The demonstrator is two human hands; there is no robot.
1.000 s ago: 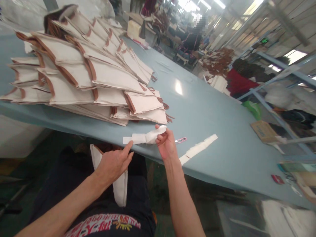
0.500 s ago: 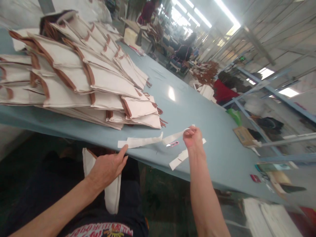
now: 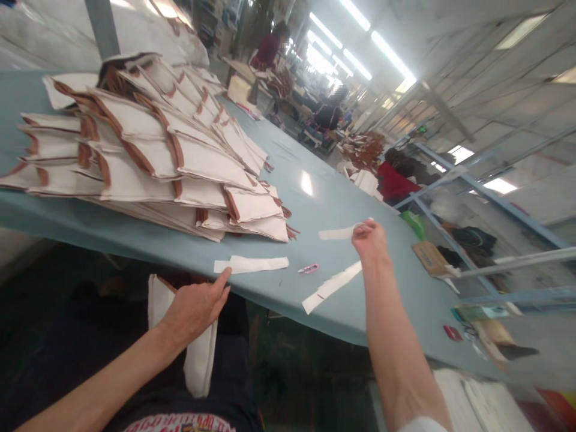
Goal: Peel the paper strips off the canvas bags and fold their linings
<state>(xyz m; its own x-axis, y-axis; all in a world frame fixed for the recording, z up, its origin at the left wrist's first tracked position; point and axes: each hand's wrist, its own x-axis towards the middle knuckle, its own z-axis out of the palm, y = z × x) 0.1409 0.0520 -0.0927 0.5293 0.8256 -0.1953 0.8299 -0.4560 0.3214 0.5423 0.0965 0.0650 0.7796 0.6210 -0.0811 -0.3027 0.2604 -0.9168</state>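
Observation:
My right hand [image 3: 369,238] is raised over the blue table [image 3: 396,276], fingers pinched on a short white fabric strip [image 3: 336,233] that sticks out to the left. My left hand [image 3: 198,306] rests at the table's near edge, fingers extended, its fingertip touching the left end of another white strip [image 3: 252,264] that lies flat. A cream fabric piece [image 3: 198,354] lies on my lap under that hand. Small pink snips [image 3: 308,269] lie between the strips. A longer white strip [image 3: 330,287] lies diagonally below my right forearm.
A large pile of cream bags with brown trim [image 3: 148,150] fills the table's left side. Other people work at the far end. A blue metal rack [image 3: 477,204] with boxes and cloth stands to the right. Small red and teal items [image 3: 454,332] sit near the table's right edge.
My right hand has pulled a strip off the stack under my left hand and carried it right and away over the table. The left hand has stayed at the edge.

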